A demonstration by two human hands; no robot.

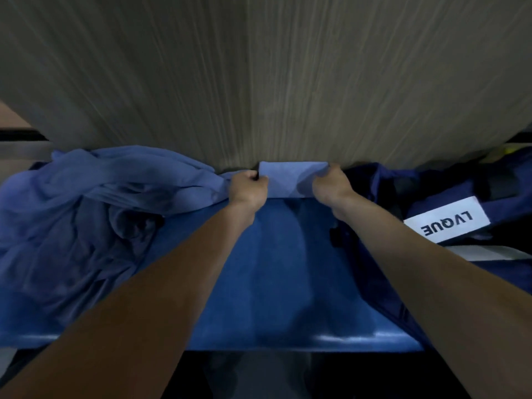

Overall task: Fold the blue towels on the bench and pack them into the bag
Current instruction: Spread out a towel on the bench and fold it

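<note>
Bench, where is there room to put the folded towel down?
The bare patch is the middle of the bench, between the towel pile on the left and the bag on the right, near the front edge. The back by the wall is crowded: both hands hold the folded towel there.

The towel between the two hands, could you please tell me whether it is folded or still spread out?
Folded: the towel is a small, neat rectangle on the bench, with the left hand and right hand each pinching one end.
</note>
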